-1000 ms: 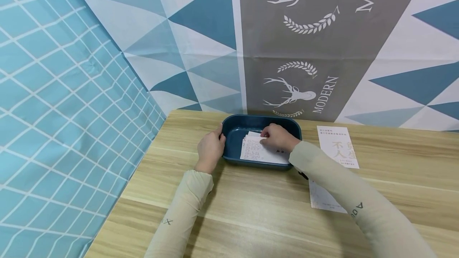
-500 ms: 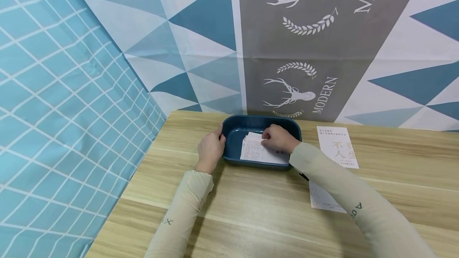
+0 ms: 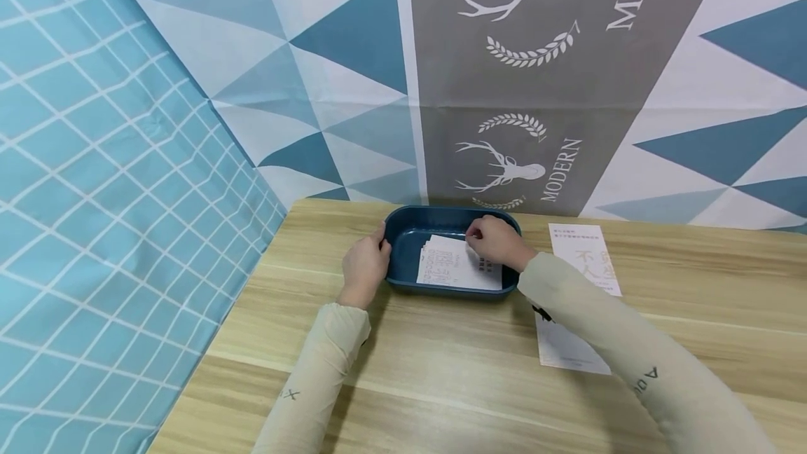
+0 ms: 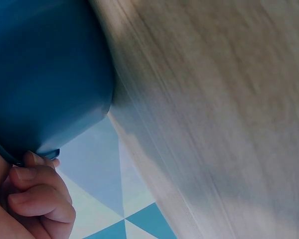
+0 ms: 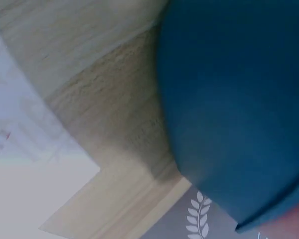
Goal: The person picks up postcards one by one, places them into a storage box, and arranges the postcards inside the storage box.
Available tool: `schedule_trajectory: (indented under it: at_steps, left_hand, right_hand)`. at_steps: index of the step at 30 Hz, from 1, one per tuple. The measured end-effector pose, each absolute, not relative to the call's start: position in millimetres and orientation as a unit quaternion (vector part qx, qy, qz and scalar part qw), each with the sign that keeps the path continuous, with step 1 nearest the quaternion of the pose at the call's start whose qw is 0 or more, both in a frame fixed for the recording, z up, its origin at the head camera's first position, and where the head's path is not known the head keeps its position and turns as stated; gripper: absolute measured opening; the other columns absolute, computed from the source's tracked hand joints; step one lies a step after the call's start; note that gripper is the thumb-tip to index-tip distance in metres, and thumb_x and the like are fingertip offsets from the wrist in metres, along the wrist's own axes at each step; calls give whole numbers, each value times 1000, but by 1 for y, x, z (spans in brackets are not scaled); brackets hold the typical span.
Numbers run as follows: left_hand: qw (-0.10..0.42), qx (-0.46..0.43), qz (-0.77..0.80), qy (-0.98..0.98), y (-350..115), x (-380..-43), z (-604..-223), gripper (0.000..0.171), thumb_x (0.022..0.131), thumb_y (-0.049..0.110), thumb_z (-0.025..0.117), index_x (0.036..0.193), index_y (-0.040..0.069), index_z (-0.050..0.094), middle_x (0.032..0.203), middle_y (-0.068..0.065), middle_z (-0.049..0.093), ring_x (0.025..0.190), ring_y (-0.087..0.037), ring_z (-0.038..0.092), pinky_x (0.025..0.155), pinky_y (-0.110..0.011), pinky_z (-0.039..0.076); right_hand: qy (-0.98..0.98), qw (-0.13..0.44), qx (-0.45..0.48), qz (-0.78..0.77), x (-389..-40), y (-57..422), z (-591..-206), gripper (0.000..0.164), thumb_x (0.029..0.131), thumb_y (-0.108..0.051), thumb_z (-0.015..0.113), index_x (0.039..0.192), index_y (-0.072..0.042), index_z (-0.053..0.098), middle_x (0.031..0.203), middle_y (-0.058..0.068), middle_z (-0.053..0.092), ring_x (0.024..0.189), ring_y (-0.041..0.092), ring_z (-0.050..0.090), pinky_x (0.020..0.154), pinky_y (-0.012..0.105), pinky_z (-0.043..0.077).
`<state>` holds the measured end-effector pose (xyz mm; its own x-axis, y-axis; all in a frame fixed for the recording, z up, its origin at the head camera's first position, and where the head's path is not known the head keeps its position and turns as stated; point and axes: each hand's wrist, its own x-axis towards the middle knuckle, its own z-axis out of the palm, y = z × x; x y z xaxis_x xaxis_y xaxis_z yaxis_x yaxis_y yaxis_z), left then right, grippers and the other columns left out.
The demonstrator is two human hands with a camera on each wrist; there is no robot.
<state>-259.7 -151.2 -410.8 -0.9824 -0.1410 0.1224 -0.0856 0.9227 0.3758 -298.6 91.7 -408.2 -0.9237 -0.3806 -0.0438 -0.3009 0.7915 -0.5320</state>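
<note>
A dark blue rectangular tray with rounded corners stands against the wall. My left hand grips its left end; in the left wrist view curled fingers meet the rim. Inside lies a slightly fanned stack of white printed cards. Over the far right part of the stack, my right hand has thumb and index finger together, pinching at the top card's far edge. The palm hides that part of the card. In the right wrist view, only a sliver of this hand shows behind the tray's outer wall.
Two white cards lie on the wooden table right of the tray: one farther back, one nearer, partly under the right sleeve. A patterned wall covering rises behind; blue gridded sheeting borders the left.
The right hand has shifted slightly right over the stack, uncovering more of the top card's print. The left hand keeps its grip on the tray. The head view has turned slightly.
</note>
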Motion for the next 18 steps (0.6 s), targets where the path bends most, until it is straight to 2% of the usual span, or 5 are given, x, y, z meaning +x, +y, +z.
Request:
schedule_trajectory:
  at_steps: [8, 13, 18]
  left_hand:
    - [72, 64, -188, -977, -152, -260, -410, 42, 94, 23, 52, 136, 21, 51, 87, -11, 69, 66, -23, 57, 57, -35, 44]
    - [74, 61, -185, -978, -152, -259, -410, 41, 94, 22, 52, 135, 21, 52, 94, -12, 70, 69, -24, 59, 58, -37, 46]
    - [72, 55, -174, -981, -150, -258, -408, 41, 93, 21, 51, 134, 21, 53, 87, -12, 69, 66, -25, 59, 54, -38, 44]
  right_hand:
    - [937, 46, -179, -296, -294, 99, -391, 20, 91, -18, 54, 96, -3, 67, 92, 11, 61, 80, 20, 54, 72, 33, 46]
    - [932, 22, -181, -313, -291, 107, -378, 21, 91, -18, 55, 97, -1, 66, 94, 12, 60, 81, 22, 54, 73, 34, 46]
    - [939, 10, -160, -305, -288, 124, -370, 24, 91, -19, 54, 101, -1, 66, 98, 13, 60, 86, 24, 53, 77, 37, 45]
